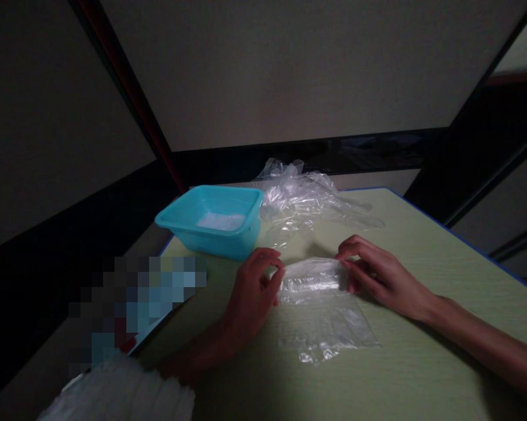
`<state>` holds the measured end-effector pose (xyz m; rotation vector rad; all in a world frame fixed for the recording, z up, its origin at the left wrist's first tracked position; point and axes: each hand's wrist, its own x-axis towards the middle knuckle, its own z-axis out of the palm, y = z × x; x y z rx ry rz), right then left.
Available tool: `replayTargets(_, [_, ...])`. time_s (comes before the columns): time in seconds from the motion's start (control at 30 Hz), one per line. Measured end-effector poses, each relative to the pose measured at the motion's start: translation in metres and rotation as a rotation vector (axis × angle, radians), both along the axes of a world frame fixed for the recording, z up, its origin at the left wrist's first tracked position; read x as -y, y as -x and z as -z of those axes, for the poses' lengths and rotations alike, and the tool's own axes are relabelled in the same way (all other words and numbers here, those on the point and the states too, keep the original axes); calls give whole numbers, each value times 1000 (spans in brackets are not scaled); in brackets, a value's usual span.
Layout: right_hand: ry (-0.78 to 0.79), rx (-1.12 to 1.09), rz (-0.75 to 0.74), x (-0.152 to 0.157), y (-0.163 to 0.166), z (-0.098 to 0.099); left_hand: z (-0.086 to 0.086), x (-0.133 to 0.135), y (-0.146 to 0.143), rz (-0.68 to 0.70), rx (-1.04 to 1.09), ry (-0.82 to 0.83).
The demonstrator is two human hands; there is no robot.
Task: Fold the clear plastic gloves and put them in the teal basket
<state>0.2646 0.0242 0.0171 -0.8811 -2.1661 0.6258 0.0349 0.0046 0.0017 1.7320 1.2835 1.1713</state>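
Observation:
A clear plastic bag [322, 316] lies on the pale green table [421, 362], its upper edge raised between my two hands. My left hand [257, 286] pinches the left corner of that edge with thumb and fingers. At the right corner, my right hand [375, 272] grips the same edge between thumb and forefinger. A fold runs across the bag below the held edge, and its lower end is crumpled. Behind my left hand stands a turquoise plastic basin [241, 240] with something flat and white [221, 221] inside.
A loose heap of clear plastic bags [302, 190] lies at the table's far edge, right of the basin. At the left edge an object is blurred out by pixels. A fluffy white sleeve or cloth [123, 392] shows at the bottom left. A wall [290, 70] rises behind the table.

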Motion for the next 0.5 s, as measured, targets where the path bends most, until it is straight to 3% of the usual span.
replayTargets(0.27, [-43,45,34,4,-10,-5,-4,3,7,37,-85,-247])
replayTargets(0.5, [-110,73,4,9,-16,-12,-6,8,9,120,-97,-299])
